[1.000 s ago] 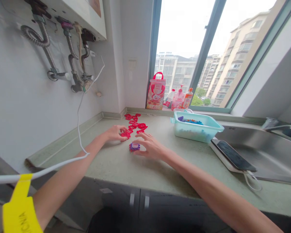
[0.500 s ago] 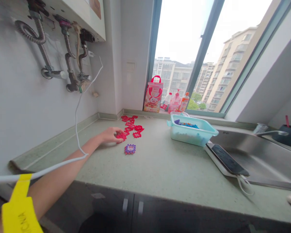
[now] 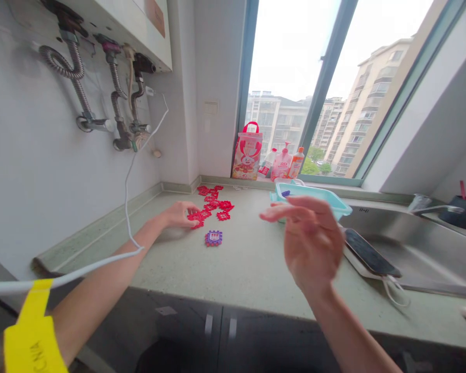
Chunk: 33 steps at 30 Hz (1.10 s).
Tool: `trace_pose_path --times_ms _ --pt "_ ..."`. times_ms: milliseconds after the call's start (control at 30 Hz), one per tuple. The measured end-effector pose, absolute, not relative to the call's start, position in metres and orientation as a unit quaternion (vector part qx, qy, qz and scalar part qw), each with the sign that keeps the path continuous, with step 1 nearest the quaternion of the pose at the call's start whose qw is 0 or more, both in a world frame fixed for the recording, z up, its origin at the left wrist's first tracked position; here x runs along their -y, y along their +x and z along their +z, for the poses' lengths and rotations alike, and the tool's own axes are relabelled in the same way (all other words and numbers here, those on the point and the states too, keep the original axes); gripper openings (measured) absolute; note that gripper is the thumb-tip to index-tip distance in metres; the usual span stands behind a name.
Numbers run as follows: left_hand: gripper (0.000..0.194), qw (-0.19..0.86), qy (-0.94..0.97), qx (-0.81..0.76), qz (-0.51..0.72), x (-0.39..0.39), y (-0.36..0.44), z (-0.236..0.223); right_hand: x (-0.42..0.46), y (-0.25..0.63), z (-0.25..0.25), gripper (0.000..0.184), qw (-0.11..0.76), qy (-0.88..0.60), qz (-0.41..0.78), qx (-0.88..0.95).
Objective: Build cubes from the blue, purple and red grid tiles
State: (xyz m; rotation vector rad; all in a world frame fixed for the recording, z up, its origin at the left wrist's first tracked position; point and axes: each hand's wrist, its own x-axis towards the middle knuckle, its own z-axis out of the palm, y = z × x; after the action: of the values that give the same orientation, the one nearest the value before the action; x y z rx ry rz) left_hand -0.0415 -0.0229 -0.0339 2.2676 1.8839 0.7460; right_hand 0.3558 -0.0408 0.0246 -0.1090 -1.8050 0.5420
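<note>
Left hand (image 3: 178,213): fingers part-curled, touching red pieces (image 3: 202,213); grip unclear | right hand (image 3: 314,243): blurred, fingers bent, opening unclear, nothing seen held | 1 purple piece (image 3: 214,238): counter (image 3: 241,274), near-right of left fingers | pieces: probably light, stiff; pinch toothed edges

Red lattice-patterned pieces (image 3: 210,205), a purple-and-red block (image 3: 214,238)
The basin (image 3: 337,204) is pale turquoise, the countertop (image 3: 233,274) grey-green, the tag (image 3: 33,344) yellow with dark lettering.
</note>
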Motion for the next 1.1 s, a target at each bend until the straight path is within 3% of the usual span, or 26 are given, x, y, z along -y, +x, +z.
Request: trace_pose_path --times_ms 167,300,467,533,767,1100 --pt "0.047 0.074 0.742 -0.637 0.196 0.028 -0.038 -0.031 -0.019 0.297 -0.017 0.053 0.329 -0.069 0.18 0.924" --pt "0.052 0.092 0.731 -0.649 0.189 0.029 -0.035 -0.03 -0.038 0.278 -0.056 0.075 0.213 -0.093 0.164 0.959" --pt "0.044 0.083 0.73 -0.652 0.187 0.028 -0.031 -0.029 -0.029 0.276 -0.057 0.032 0.22 -0.037 0.146 0.964" --pt "0.044 0.081 0.728 -0.65 0.201 0.026 -0.03 -0.03 -0.027 0.276 -0.055 0.025 0.228 -0.04 0.143 0.962" --pt "0.056 -0.012 0.692 -0.655 0.304 0.007 -0.022 -0.039 -0.03 0.268 -0.058 0.029 0.221 -0.038 0.124 0.967" --pt "0.061 -0.023 0.669 -0.697 0.257 -0.008 -0.019 -0.057 -0.036 0.274 -0.052 0.026 0.23 -0.055 0.093 0.967"
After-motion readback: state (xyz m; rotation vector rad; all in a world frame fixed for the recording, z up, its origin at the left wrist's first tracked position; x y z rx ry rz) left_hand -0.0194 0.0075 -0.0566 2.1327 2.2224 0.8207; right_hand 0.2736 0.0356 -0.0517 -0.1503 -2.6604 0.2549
